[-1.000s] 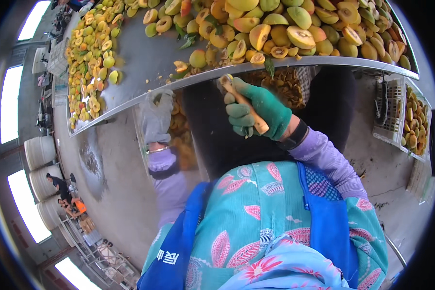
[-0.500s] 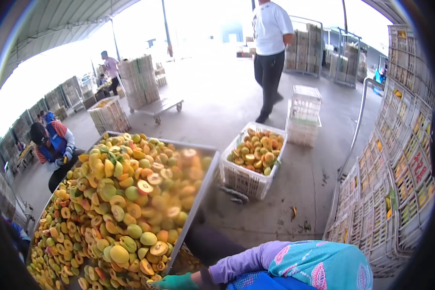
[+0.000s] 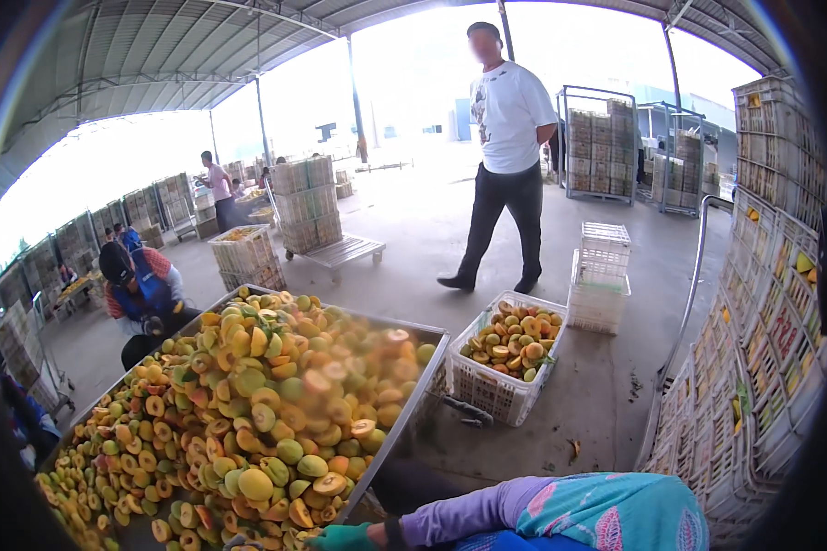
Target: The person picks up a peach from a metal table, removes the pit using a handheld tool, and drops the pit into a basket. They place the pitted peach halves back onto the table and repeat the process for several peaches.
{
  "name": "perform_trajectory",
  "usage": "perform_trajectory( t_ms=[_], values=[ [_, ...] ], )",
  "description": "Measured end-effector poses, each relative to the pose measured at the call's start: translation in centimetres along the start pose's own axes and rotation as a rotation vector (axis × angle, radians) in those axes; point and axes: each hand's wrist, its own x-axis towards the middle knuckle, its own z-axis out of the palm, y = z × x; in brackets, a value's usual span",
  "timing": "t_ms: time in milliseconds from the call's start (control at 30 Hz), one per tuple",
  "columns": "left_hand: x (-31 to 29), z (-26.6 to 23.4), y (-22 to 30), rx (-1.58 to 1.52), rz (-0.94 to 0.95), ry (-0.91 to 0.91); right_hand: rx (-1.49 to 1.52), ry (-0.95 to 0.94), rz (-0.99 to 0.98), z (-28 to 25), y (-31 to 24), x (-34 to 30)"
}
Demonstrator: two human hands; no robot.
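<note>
Neither of my hands shows. In front of me a large metal-edged bin [image 3: 424, 384] bears a heap of halved and whole peaches [image 3: 276, 413], yellow, orange and green. A haze blurs the heap's right part. At the bottom edge, a co-worker's green-gloved hand [image 3: 342, 537] touches the near right corner of the heap; whether it holds anything is hidden. That co-worker wears a purple sleeve [image 3: 473, 514] and a teal patterned head cover [image 3: 616, 514].
Right of the bin stands a white crate [image 3: 492, 390] of peach halves, with stacked crates [image 3: 599, 303] behind it. Tall fruit-filled crates [image 3: 735, 367] line the right. A person in a white shirt [image 3: 510, 119] is beyond. Another worker [image 3: 142, 285] bends at the bin's left.
My view has tilted up, so more of the roof shows and the scene sits lower. The person in the white shirt has taken a step. The green-gloved hand stays at the heap's near corner.
</note>
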Motion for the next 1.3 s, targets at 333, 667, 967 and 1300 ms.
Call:
perform_trajectory(
  t_ms=[333, 667, 967, 1300],
  values=[
    [-0.5, -0.8, -2.3, -0.172, -0.121, 0.039, -0.133, 0.084, -0.188, 1.4, -3.0, -3.0],
    [-1.2, -1.4, -3.8, -0.305, -0.187, 0.049, -0.231, 0.197, -0.123, 0.3, -0.6, -0.5],
    [-1.9, -1.7, -4.8, -0.369, -0.215, 0.075, -0.184, 0.166, -0.052, 2.3, -1.8, -2.0],
    [-2.1, -1.3, -5.2, -0.431, -0.230, 0.099, -0.296, 0.164, -0.104, 1.7, -1.8, -2.3]
  ],
)
